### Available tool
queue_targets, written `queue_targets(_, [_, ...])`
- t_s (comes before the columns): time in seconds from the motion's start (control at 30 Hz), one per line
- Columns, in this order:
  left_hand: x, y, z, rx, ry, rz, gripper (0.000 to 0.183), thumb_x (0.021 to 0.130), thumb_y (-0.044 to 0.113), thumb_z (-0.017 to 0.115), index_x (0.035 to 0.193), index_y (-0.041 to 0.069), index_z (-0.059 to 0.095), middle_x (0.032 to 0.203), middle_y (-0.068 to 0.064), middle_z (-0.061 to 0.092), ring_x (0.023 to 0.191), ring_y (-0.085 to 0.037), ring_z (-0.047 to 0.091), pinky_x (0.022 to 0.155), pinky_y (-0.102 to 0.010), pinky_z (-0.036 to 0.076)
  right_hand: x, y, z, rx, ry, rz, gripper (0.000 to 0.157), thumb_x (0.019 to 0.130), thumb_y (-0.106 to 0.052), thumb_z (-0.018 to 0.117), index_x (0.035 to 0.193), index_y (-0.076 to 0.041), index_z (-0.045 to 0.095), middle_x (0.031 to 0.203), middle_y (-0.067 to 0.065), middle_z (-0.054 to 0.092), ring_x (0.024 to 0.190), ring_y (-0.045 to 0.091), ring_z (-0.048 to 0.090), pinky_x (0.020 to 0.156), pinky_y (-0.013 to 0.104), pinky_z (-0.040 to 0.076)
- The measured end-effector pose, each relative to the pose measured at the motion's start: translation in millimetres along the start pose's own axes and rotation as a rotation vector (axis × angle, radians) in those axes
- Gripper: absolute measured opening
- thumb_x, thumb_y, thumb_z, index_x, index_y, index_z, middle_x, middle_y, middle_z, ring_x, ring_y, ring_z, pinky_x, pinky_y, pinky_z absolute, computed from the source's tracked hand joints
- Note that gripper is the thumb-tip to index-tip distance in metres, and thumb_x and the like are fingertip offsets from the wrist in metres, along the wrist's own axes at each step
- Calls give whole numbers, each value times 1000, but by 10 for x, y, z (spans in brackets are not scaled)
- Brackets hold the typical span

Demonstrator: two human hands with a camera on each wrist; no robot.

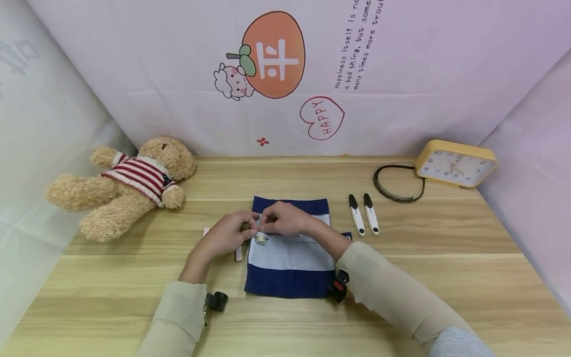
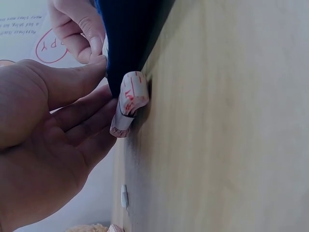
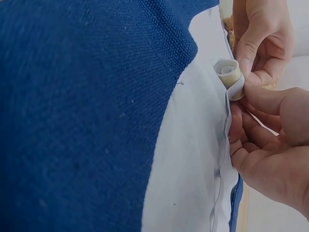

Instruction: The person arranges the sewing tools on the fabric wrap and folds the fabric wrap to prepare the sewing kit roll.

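A navy and white cloth organizer (image 1: 290,282) lies spread on the table under both hands. Near its left edge, a small cream roll (image 3: 229,72) sits in a white elastic strap (image 3: 236,89). My left hand (image 1: 227,232) pinches the cloth's left edge beside the roll, thumb on top and fingers underneath. Right against it, my right hand (image 1: 285,219) pinches the strap between thumb and fingers; its fingertips are partly hidden. A folded tape measure (image 2: 131,96), white with red marks and bound by a dark band, lies by the left fingers.
Two white thread snips with black tips (image 1: 357,215) lie right of the cloth. Farther back are a black toothed headband (image 1: 399,199) and a yellow clock (image 1: 457,163). A teddy bear (image 1: 134,183) lies back left. A small white tool (image 2: 124,195) rests left of the tape measure.
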State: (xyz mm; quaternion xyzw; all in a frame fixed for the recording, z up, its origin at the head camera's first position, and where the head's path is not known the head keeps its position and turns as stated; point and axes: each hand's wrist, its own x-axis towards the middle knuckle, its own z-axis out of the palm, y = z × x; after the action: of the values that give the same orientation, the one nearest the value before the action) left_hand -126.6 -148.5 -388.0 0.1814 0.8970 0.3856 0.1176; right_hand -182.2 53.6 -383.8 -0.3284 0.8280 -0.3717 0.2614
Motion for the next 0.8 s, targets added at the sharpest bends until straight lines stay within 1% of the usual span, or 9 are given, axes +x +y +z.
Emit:
queue_targets(0.27, [4, 9, -2, 29, 2, -7, 14, 97, 4, 67, 86, 11, 64, 139, -18, 60, 128, -38, 56, 101, -51, 46, 0, -12, 5, -29, 3, -1, 12, 101, -15, 65, 94, -8, 73, 78, -1, 64, 63, 11, 50, 60, 24, 41])
queue_targets(0.47, [-5, 45, -51, 64, 61, -6, 8, 96, 7, 69, 90, 10, 68, 136, -19, 61, 131, -39, 52, 108, -55, 39, -31, 20, -26, -11, 34, 1, 11, 101, -13, 64, 95, -10, 73, 85, -2, 66, 70, 12, 55, 64, 25, 47])
queue_targets(0.53, [-8, 63, -73, 52, 70, -7, 6, 97, 8, 69, 91, 10, 68, 136, -19, 61, 131, -39, 52, 109, -55, 38, -54, 27, -53, 2, 51, -8, 11, 101, -12, 63, 96, -10, 72, 88, -1, 67, 73, 13, 56, 66, 26, 48])
queue_targets(0.67, [-6, 93, -102, 11, 58, -10, 3, 99, 13, 67, 98, 10, 69, 138, -18, 60, 134, -38, 49, 109, -56, 38, -103, 44, -114, 57, 63, -26, 12, 102, -11, 61, 99, -5, 72, 92, 5, 68, 75, 17, 59, 67, 28, 51])
queue_targets(0.8, [4, 114, -112, -29, 52, -4, 14, 101, 18, 66, 110, 9, 70, 136, -14, 61, 134, -34, 49, 108, -56, 39, -155, 87, -173, 113, 80, -26, 14, 102, -12, 61, 103, -1, 71, 95, 10, 69, 79, 22, 62, 68, 31, 55])
